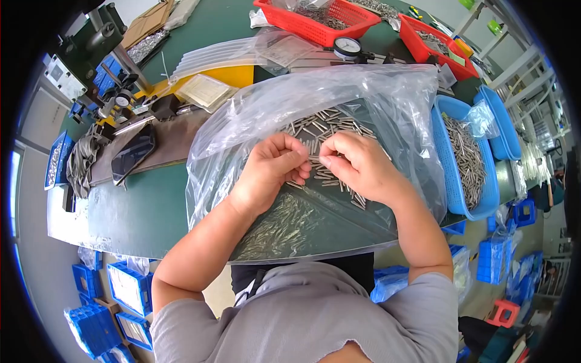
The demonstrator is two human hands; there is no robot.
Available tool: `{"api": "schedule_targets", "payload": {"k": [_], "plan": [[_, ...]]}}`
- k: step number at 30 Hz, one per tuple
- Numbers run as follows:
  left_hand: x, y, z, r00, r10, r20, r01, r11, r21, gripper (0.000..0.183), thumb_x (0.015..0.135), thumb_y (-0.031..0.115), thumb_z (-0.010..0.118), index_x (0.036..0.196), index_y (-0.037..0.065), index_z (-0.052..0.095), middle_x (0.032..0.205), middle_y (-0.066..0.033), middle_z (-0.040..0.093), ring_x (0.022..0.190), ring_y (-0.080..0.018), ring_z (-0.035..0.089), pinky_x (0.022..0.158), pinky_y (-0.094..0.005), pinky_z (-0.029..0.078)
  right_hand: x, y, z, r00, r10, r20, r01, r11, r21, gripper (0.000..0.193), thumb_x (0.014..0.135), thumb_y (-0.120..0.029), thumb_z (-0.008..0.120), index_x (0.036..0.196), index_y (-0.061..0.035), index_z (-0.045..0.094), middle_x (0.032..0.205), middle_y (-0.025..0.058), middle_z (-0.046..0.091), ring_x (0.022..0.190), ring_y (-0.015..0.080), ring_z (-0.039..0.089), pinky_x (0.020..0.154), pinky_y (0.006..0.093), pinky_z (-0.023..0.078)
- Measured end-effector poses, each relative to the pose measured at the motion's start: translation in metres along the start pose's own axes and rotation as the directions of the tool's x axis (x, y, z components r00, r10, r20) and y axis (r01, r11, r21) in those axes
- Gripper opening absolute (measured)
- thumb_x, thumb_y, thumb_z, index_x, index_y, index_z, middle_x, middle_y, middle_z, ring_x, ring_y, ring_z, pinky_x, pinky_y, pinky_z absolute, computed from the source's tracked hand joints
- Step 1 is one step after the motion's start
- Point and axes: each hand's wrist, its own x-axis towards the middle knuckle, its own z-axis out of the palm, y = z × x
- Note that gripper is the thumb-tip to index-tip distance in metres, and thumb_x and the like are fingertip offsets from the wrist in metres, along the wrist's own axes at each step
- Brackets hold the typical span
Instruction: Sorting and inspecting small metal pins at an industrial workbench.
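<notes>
A spread of small silver metal pins [330, 116] lies on a large clear plastic bag [242, 118] over the green table. My left hand [275, 166] is at the left part of this spread, its fingers curled and the thumb pressed to the index finger. Close beside it, my right hand [360, 164] is closed in a pinch above the pins. Whatever sits in either pinch is too small or too hidden to make out. Several pins lie beneath and between the two hands.
At the right stands a blue basket [440, 157] full of similar pins. Red baskets [290, 23] with metal parts are at the back, near a round dial gauge [347, 48]. A phone [134, 153] and a measuring stand [130, 66] are on the left. Blue crates [91, 330] sit below.
</notes>
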Motion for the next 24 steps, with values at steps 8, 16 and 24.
{"api": "schedule_targets", "payload": {"k": [8,16,24], "plan": [[-0.002,0.000,0.001,0.998,-0.015,0.061,0.020,0.996,-0.086,0.012,0.087,0.010,0.058,0.093,0.001,0.053,0.080,-0.0096,0.061,0.073,-0.0179,0.062,0.066,-0.0287,0.051,0.003,-0.003,0.006,0.973,0.210,0.094,-0.230,0.920,0.317,0.009,0.086,-0.008,0.061,0.084,-0.0021,0.054,0.075,0.0019,0.057,0.069,0.0080,0.053,0.060,0.0253,0.043],[-0.001,-0.003,0.000,0.995,-0.009,0.097,0.022,0.991,-0.130,0.010,0.089,0.010,0.055,0.092,0.002,0.054,0.083,-0.0103,0.062,0.075,-0.0193,0.063,0.068,-0.0296,0.052,0.001,0.001,0.016,0.941,0.302,0.151,-0.326,0.698,0.638,0.012,0.087,-0.011,0.062,0.086,-0.0012,0.056,0.077,0.0013,0.061,0.071,0.0060,0.054,0.065,0.0224,0.045],[0.000,0.004,0.000,0.988,0.107,-0.114,-0.116,0.991,-0.071,0.009,0.089,0.011,0.054,0.088,0.002,0.056,0.079,-0.0090,0.062,0.072,-0.0163,0.061,0.068,-0.0294,0.051,0.005,0.012,-0.005,0.856,0.463,0.230,-0.401,0.313,0.861,0.008,0.088,-0.012,0.054,0.092,-0.0043,0.056,0.079,0.0018,0.058,0.071,0.0082,0.055,0.063,0.0224,0.045]]}}
